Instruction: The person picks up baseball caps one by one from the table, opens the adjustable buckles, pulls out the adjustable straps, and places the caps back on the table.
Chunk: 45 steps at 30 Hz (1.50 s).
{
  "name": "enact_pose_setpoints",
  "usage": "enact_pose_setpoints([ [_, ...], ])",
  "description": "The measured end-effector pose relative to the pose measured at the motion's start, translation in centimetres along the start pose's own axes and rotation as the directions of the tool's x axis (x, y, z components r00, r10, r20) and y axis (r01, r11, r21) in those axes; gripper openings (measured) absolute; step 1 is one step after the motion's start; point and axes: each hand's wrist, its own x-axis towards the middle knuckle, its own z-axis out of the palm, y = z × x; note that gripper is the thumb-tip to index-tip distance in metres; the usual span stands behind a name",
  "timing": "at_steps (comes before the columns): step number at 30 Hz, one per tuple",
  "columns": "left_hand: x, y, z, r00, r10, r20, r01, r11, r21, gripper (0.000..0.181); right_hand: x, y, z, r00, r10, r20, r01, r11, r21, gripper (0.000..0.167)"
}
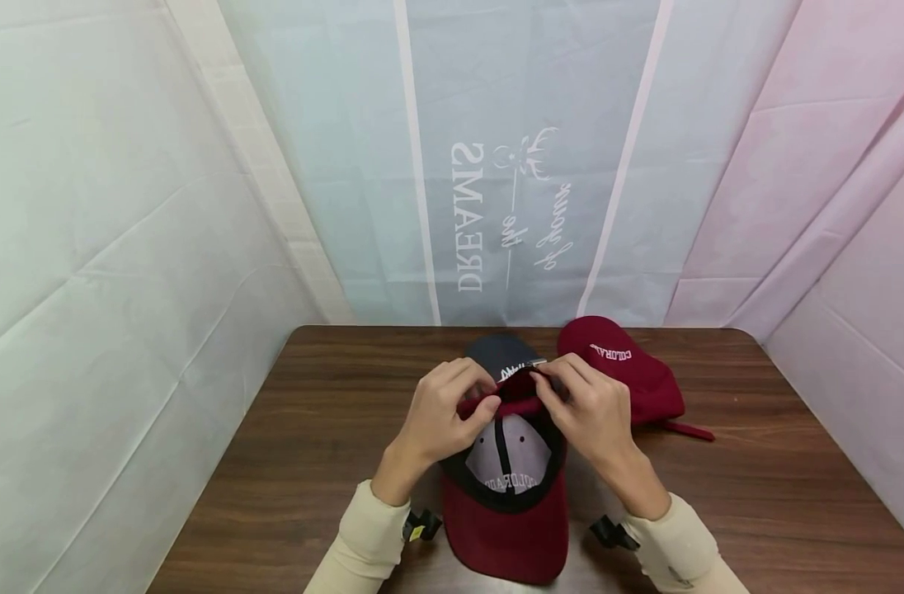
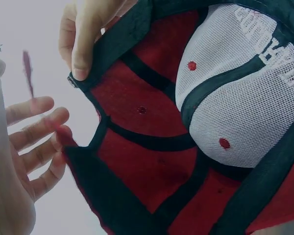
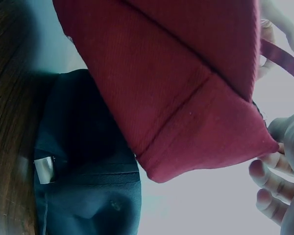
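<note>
A red cap (image 1: 507,532) lies brim toward me, its pale inner lining and dark sweatband facing up. My left hand (image 1: 440,408) pinches the back edge on the left; in the left wrist view this hand (image 2: 32,156) has the thin red strap (image 2: 28,73) between its fingers. On the other side of the back opening, my right hand (image 1: 589,404) grips the band beside a small metal buckle (image 1: 534,363). The right wrist view has the right hand (image 3: 286,181) holding a corner of the red crown (image 3: 186,122).
Behind the held cap is a dark cap (image 1: 500,351) with white lettering. A second red cap (image 1: 641,375) lies at the back right, its strap (image 1: 689,431) trailing to the right. All rest on a wooden table (image 1: 296,487) with cloth-covered walls (image 1: 526,82) around it.
</note>
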Motion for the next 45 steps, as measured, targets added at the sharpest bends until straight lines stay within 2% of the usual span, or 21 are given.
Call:
enact_pose_setpoints([
  [5,0.0,0.0,0.6,1.0,-0.014,0.019,0.014,1.0,0.003,0.009,0.2,-0.3,-0.2,1.0,-0.003,-0.002,0.003,1.0,0.021,0.008],
  [7,-0.1,0.0,0.9,0.999,-0.038,0.029,0.037,0.999,0.017,0.004,0.4,-0.4,-0.4,1.0,-0.008,-0.002,0.008,0.999,0.033,0.009],
  [9,-0.1,0.0,1.1,0.997,-0.071,0.04,0.07,0.997,0.035,0.009,0.5,-0.5,-0.5,1.0,-0.012,-0.005,0.012,0.999,0.047,0.009],
  [13,0.0,0.2,1.4,0.986,-0.146,0.083,0.138,0.986,0.089,0.025,0.7,-0.8,-0.7,1.0,-0.02,-0.009,0.021,0.997,0.071,0.013],
  [17,0.1,0.5,1.5,0.972,-0.195,0.135,0.178,0.976,0.127,0.035,0.8,-1.0,-0.8,0.999,-0.03,-0.019,0.031,0.995,0.092,0.023],
  [19,0.1,0.6,1.6,0.965,-0.211,0.155,0.189,0.971,0.143,0.032,0.9,-1.1,-0.9,0.999,-0.033,-0.024,0.035,0.994,0.108,0.024],
  [23,0.0,0.7,1.6,0.956,-0.235,0.175,0.207,0.965,0.163,0.019,0.9,-1.3,-1.0,0.999,-0.032,-0.028,0.036,0.989,0.141,0.016],
  [27,-0.1,0.7,1.3,0.958,-0.248,0.142,0.23,0.964,0.132,0.009,0.8,-1.4,-1.0,0.999,-0.036,-0.023,0.039,0.987,0.154,0.017],
  [32,0.2,0.5,0.5,0.967,-0.252,0.046,0.248,0.966,0.073,0.008,0.5,-1.7,-0.9,0.999,-0.042,-0.005,0.042,0.987,0.155,0.031],
  [36,0.4,0.2,-0.1,0.968,-0.249,-0.019,0.25,0.967,0.059,0.008,0.3,-2.0,-0.8,0.999,-0.047,0.017,0.044,0.987,0.152,0.034],
  [41,0.4,-0.1,-0.7,0.966,-0.253,-0.053,0.256,0.965,0.057,0.01,0.0,-2.1,-0.7,0.996,-0.049,0.073,0.039,0.989,0.144,0.026],
  [45,0.5,-0.4,-1.2,0.962,-0.262,-0.081,0.266,0.963,0.044,0.011,-0.3,-2.2,-0.9,0.988,-0.043,0.148,0.024,0.991,0.131,0.017],
])
